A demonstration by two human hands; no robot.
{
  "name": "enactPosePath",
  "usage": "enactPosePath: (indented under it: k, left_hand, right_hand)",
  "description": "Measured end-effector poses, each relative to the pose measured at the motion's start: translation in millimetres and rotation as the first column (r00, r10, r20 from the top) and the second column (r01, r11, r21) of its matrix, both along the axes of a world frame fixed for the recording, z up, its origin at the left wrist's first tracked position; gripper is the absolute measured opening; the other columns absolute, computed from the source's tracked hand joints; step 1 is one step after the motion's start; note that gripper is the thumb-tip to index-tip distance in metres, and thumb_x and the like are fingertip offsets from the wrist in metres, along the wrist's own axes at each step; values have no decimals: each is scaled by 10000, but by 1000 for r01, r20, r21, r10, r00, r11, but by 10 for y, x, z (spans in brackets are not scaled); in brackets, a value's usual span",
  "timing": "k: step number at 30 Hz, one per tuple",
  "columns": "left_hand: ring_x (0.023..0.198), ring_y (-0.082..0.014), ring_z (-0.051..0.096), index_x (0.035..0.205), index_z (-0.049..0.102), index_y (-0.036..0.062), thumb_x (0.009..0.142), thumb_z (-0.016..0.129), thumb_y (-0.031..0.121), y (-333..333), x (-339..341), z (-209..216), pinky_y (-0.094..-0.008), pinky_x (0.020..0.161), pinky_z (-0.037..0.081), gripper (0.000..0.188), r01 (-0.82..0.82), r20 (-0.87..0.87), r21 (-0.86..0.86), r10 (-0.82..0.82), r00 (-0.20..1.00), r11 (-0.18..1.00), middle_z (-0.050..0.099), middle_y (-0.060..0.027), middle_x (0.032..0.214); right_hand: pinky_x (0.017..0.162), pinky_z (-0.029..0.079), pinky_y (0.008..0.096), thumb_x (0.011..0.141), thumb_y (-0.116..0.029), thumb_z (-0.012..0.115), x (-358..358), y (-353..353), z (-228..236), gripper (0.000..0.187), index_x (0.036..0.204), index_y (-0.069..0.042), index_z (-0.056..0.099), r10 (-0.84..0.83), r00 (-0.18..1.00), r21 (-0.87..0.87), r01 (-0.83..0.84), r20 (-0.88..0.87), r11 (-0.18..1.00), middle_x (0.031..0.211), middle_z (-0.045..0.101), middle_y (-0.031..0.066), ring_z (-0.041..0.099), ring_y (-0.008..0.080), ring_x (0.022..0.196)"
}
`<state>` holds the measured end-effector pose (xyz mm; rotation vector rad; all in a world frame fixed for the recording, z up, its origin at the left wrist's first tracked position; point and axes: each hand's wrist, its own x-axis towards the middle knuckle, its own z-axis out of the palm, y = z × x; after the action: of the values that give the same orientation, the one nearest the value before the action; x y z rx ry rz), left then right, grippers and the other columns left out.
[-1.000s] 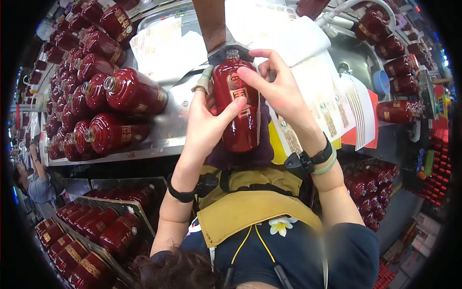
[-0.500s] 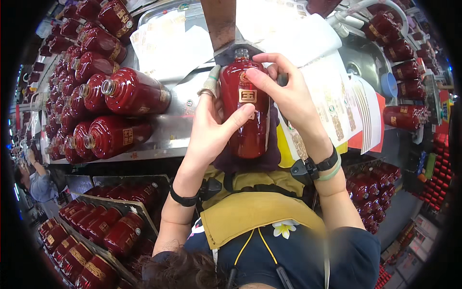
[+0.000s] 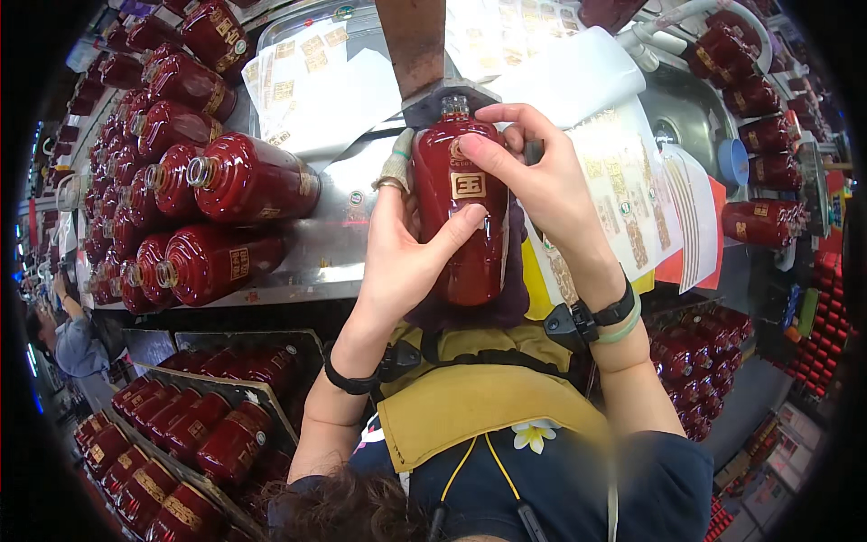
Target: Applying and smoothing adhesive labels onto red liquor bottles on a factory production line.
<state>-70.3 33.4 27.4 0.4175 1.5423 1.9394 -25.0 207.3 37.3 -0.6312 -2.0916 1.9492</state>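
1. Red bottle [image 3: 471,257] lies on a dark purple cloth [image 3: 517,280] at the near edge of the metal desk [image 3: 330,257], neck toward the far edge.
2. Brown post [image 3: 411,45] and its dark bracket [image 3: 424,110] stand just beyond the neck, obstructing the way straight ahead.
3. Stacked red bottles [image 3: 257,176] occupy the desk's left edge, well apart from the work. White sheets [image 3: 370,81] cover the far left part; sticker sheets [image 3: 628,172] cover the right. Blue cup [image 3: 732,161] stands near the right edge.
4. Square gold label [image 3: 468,185] with one large character faces up; the round emblem above it is partly covered.
5. Left hand [image 3: 404,262] grasps the bottle's left side, thumb across the front below the label; one finger wears a cloth cover [image 3: 396,167].
6. Right hand [image 3: 542,181]: thumb on the emblem, fingers bent by the right shoulder; grip firmness cannot be told.
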Motion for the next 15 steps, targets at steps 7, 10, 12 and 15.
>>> enactPosePath:
  k: [7, 10, 12, 15]
  left_hand:
    - [1290, -211, 570, 1562, 262, -29, 921, 775, 92, -13, 4, -12, -373, 1093, 477, 830, 8, -24, -42, -9, 1000, 999, 520, -157, 1441]
    - [1292, -207, 567, 1566, 254, -28, 916, 784, 96, -2, 9, 26, -370, 1090, 478, 848, 8, -19, -19, -8, 1000, 1000, 522, -156, 1438]
    - [1300, -207, 559, 1561, 267, -32, 941, 757, 99, -3, 14, 21, -367, 1089, 479, 801, 4, -23, -6, -4, 1000, 1000, 522, -156, 1441]
    - [1312, -209, 547, 1562, 274, -36, 986, 706, 111, 2, -27, 23, -361, 1090, 477, 735, -29, 103, 40, 25, 994, 999, 517, -159, 1452]
  right_hand:
    - [613, 436, 192, 852, -243, 858, 4, -32, 13, 507, 1202, 53, 644, -7, 1000, -32, 6, -18, 999, 843, 601, -16, 503, 34, 732]
    - [617, 417, 185, 862, -232, 851, 8, -41, 49, 497, 1222, 38, 640, -2, 1000, -47, 2, -10, 999, 822, 578, -34, 493, 30, 726]
    - [621, 402, 181, 871, -225, 843, 31, -12, 6, 487, 1235, 27, 640, -6, 999, -67, 4, -33, 998, 814, 560, -47, 482, 24, 724]
    - [630, 378, 175, 888, -213, 829, 97, 12, -24, 479, 1272, 1, 637, -35, 998, -114, 30, -45, 993, 796, 516, -70, 458, 12, 720]
